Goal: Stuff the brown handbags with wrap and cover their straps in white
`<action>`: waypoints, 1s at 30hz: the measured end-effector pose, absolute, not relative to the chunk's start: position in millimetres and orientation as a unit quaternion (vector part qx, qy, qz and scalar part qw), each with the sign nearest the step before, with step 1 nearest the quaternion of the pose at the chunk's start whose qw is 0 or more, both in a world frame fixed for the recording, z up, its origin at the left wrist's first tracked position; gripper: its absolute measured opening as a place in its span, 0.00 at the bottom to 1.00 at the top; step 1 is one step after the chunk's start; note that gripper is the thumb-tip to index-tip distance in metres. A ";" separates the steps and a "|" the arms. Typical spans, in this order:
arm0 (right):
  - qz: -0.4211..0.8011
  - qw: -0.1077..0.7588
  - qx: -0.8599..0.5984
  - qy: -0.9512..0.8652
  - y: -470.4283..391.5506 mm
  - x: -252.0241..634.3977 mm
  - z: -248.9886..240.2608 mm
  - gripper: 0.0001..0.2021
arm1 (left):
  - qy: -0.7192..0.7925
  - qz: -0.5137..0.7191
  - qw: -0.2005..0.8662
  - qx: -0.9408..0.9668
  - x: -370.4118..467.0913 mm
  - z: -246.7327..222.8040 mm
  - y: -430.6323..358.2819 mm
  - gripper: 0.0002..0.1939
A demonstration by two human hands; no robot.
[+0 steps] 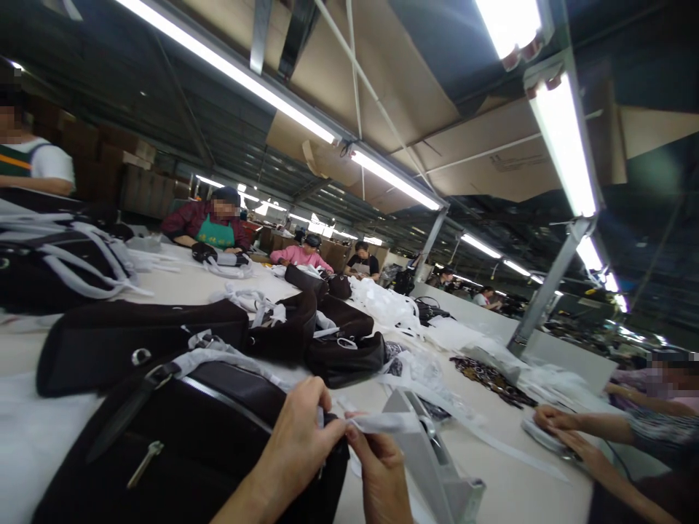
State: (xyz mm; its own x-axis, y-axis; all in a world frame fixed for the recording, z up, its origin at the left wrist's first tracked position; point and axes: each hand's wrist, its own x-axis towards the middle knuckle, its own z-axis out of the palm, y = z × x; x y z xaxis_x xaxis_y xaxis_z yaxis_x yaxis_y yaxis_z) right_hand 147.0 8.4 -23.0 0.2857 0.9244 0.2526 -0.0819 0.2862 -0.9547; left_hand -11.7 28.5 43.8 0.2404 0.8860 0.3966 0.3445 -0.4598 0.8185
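Over toward the left edge of the bench (pixel 518 466) there's a pile of dark bags (pixel 70 269) with pale straps, crowded enough that one could slide and snag on a neighbour. The black bag (pixel 202 437) being worked on sits at the near left corner, its metal pull (pixel 146 462) hanging loose on the front, so I'd worry about that scratching something if the bag gets shoved around. Left hand (pixel 298 440) has its fingers closed on the bag's right end, exact spot hidden. Right hand (pixel 382 466), just beside it, has thumb and finger pinched on a white strip (pixel 390 423). If that pinch goes slack, the strip could twist or crease. It also runs right by the grey metal stand (pixel 431 455) near the near edge, so a hard tug might catch it there. Toward the right edge, a co-worker's hands (pixel 562 426) are well apart, so bumping seems unlikely.
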 end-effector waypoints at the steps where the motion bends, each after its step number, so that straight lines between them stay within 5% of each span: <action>1: 0.376 0.659 -0.461 -0.460 9.7 147.0 -25.3 0.19 | 0.421 0.452 0.308 0.724 -13.0 43.7 29.5 0.07; 5: 0.348 0.659 -0.465 -0.477 11.0 144.3 -29.9 0.18 | 0.344 0.478 0.331 0.738 -17.9 43.8 32.9 0.14; 8: 0.350 0.657 -0.463 -0.481 11.1 143.2 -30.7 0.18 | 0.320 0.483 0.336 0.743 -18.1 44.0 33.7 0.05; 15: 0.432 0.657 -0.407 -0.465 6.2 137.0 -12.7 0.15 | 0.281 0.488 0.329 0.758 -16.5 45.3 29.6 0.06; 22: 0.462 0.646 -0.415 -0.443 -1.8 136.2 6.6 0.16 | 0.198 0.485 0.565 0.638 -32.5 55.3 37.3 0.08; 30: 0.445 0.647 -0.423 -0.453 3.0 138.0 6.2 0.17 | 0.312 0.478 0.329 0.752 -20.0 47.1 33.8 0.10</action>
State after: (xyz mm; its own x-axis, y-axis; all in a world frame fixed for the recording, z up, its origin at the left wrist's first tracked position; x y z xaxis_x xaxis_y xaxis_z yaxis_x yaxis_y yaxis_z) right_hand 138.0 3.0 6.2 0.1932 0.9586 0.2093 -0.1929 0.2463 -0.9498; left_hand -20.0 33.8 47.1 0.3481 0.7840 0.5139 0.1547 -0.5887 0.7934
